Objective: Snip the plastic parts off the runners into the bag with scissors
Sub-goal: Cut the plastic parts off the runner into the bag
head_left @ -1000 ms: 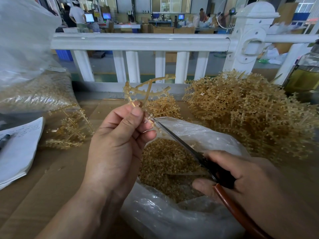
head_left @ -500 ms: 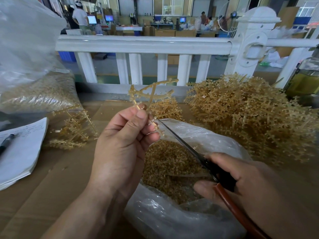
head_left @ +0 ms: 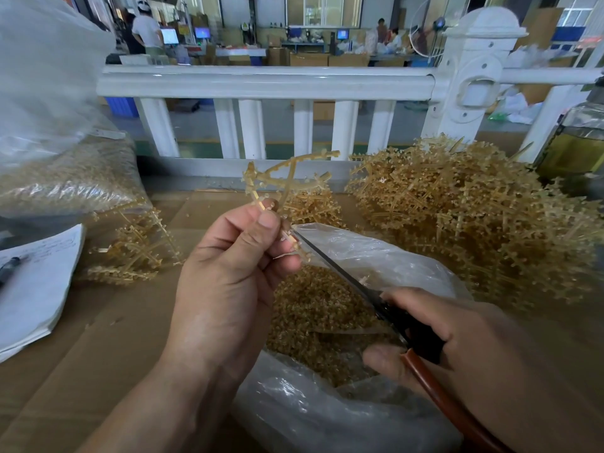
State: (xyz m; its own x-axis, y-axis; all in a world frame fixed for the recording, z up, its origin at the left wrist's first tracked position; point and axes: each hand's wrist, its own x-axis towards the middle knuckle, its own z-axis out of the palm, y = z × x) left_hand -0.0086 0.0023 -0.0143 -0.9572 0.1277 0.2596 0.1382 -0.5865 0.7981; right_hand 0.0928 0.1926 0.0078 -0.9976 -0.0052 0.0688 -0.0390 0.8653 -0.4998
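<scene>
Pinched between thumb and fingers of the left hand (head_left: 228, 282), a runner (head_left: 287, 178) is held over the open bag (head_left: 376, 253). The scissors (head_left: 343, 273), gripped by the right hand (head_left: 457, 348), are set against its lower end. Many snipped parts (head_left: 313, 308) are already bagged, but a large pile of runners (head_left: 457, 217) is judged uncut.

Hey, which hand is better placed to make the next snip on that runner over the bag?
Right. The right hand holds the scissors, whose tip sits at the runner just below the left hand's grip, above the open bag. The left hand is busy pinching the runner steady.
</scene>
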